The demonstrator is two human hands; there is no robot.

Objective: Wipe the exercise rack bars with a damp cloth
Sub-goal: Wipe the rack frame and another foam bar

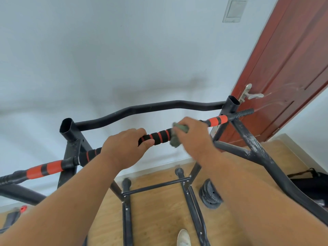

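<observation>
Two hands on one exercise rack [71, 139], black tubular steel, seen from above by a head camera.

Front bar [158, 136]: runs across the rack between its two open-topped uprights, wrapped in black foam with red bands; orange-and-black sleeves sit near both ends of it.

Left hand [124, 148]: fingers curled over the front bar, thumb under it, gripping the foam left of the bar's middle.

Right hand [191, 135]: closed around a green cloth [179, 134], which is bunched against the front bar just right of the foam grip. Cloth touches the bar; a fold hangs below it. Hand slightly blurred.

Rear bar [142, 110]: bare black, wavy, joining the tops of the two uprights behind the front bar; neither hand touches it.

Right side brace [255, 148]: slanting tube with scuffed, whitish paint wear, running from the right upright toward the lower right.

Base frame [156, 187]: two floor rails and a cross tube on the wooden floor [159, 210], below the hands.

Weight plates [210, 194]: dark stack on the floor, just right of the right rail.

White shoe [183, 238]: at the lower edge of the floor, between the rails.

Dark bag [308, 181]: at the floor's right edge, beside the wall.

Red-brown door [284, 68]: right of the rack, with a metal lever handle [250, 95] near the right upright's top.

White wall [124, 50]: behind the rack.
</observation>
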